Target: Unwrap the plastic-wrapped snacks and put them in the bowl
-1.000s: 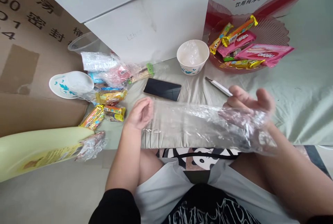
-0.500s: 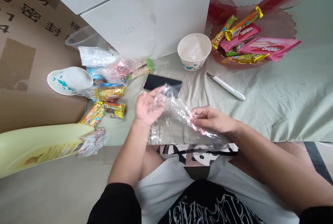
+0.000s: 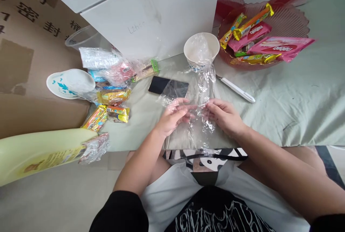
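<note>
Head view: the clear plastic film (image 3: 206, 86) is thin, crinkled and shiny, bunched into a narrow band with a looser sheet spreading to the left. It hangs between your two hands above the green cloth (image 3: 280, 113), its far end overlapping the front of the white paper bowl (image 3: 194, 61) and its left part over the phone (image 3: 159, 85). Your right hand (image 3: 223, 115) pinches it between thumb and fingers; your left hand (image 3: 172, 118) has its fingers extended against it, and whether they grip cannot be told. Half a second ago your hands were farther apart, with the film slanting between them, clear of the bowl.
</note>
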Available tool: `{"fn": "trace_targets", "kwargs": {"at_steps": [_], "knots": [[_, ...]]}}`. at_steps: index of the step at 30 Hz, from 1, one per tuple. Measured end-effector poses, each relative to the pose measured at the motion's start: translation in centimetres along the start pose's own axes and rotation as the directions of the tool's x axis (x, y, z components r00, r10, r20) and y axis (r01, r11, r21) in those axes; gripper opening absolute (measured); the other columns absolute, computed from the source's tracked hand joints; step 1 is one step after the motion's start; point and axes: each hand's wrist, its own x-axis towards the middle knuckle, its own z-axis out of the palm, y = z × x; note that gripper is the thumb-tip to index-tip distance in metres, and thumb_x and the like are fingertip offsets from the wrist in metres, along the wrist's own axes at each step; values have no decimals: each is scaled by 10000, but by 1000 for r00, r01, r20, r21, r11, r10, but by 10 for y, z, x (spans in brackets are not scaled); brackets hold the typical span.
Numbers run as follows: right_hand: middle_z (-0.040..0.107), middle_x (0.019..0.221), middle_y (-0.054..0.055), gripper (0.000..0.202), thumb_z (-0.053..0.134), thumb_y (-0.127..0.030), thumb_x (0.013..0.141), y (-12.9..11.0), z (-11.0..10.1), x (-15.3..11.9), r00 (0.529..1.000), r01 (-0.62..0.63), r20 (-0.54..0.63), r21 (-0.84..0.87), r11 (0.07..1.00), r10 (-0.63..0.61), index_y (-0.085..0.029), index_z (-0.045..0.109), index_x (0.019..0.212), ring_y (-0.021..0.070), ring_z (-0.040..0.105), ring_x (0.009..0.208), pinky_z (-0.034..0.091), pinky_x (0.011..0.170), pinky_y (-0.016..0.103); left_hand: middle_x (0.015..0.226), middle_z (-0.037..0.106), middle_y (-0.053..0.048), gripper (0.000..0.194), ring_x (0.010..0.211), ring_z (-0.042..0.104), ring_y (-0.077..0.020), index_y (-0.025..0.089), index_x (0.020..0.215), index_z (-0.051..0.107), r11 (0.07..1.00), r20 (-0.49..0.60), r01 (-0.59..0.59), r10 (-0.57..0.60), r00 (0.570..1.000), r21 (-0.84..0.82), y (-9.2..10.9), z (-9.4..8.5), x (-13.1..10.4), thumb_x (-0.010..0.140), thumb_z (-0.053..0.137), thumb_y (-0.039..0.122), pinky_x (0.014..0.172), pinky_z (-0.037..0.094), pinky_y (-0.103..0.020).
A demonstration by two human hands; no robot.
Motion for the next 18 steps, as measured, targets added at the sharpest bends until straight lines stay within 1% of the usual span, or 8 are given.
{"fn": "trace_targets", "kwargs": {"at_steps": [1, 3, 5, 7, 10, 13, 15, 18], "knots": [[637, 650, -18, 373, 743, -569, 808, 0, -1, 0, 1000, 7, -17, -35, 999, -7, -211, 642, 776, 120, 600, 574, 502, 577, 263, 938, 780, -66, 472, 652, 708, -133, 204, 1118, 602, 999, 6, 25, -25, 1000, 20, 1, -1, 1, 748, 848, 363, 553, 510, -204], [617, 590, -39, 353, 722, -547, 834, 0, -3, 0, 999, 10, -36, -67, 998, -12, -217, 651, 938, 124, 576, 520, 485, 538, 267, 810, 777, -46, 536, 510, 628, -97, 207, 1164, 576, 998, 39, 59, -61, 997, 37, 4, -3, 2, 738, 852, 383, 467, 427, -181], [617, 587, -68, 469, 722, -500, 846, -1, -4, -1, 999, 20, -44, -54, 998, -22, -244, 567, 1208, 133, 564, 485, 477, 515, 279, 771, 776, -27, 697, 475, 594, -85, 240, 1300, 516, 998, 49, 64, -65, 997, 21, 6, -5, 3, 714, 872, 369, 455, 402, -171], [616, 609, -89, 564, 710, -443, 869, -2, -4, -2, 997, 52, -59, -37, 998, -54, -296, 434, 1338, 140, 563, 474, 476, 508, 288, 741, 769, -1, 849, 478, 593, -85, 279, 1431, 434, 999, 24, 42, -41, 999, -20, 7, -6, 3, 707, 874, 343, 467, 414, -170], [615, 665, -86, 355, 661, -371, 910, -4, -4, -2, 986, 137, -93, -42, 990, -140, -331, 450, 1193, 132, 588, 519, 485, 536, 282, 739, 763, 23, 974, 524, 641, -106, 329, 1550, 310, 995, -71, -22, 15, 997, -100, 6, -7, 3, 731, 838, 311, 501, 468, -183], [658, 799, -36, 123, 633, -339, 920, -5, -6, -3, 970, 233, -46, -95, 968, -238, -284, 534, 969, 123, 633, 663, 505, 605, 272, 758, 764, 33, 981, 565, 683, -123, 360, 1582, 252, 983, -176, -101, 73, 982, -154, 7, -6, 4, 769, 797, 295, 540, 517, -199], [691, 906, -4, 116, 658, -335, 901, -6, -8, -3, 962, 274, 48, -134, 952, -270, -271, 605, 981, 133, 650, 766, 519, 666, 282, 759, 765, 38, 950, 562, 698, -135, 377, 1586, 236, 980, -204, -125, 92, 975, -154, 8, -5, 4, 805, 774, 328, 535, 527, -205], [709, 863, -3, 222, 675, -348, 892, -6, -11, -4, 948, 288, 192, -174, 942, -254, -277, 658, 1101, 148, 647, 758, 524, 695, 308, 745, 768, 39, 897, 541, 709, -153, 379, 1591, 225, 988, -214, -112, 86, 973, -111, 10, -4, 3, 853, 734, 401, 508, 534, -212]]}}
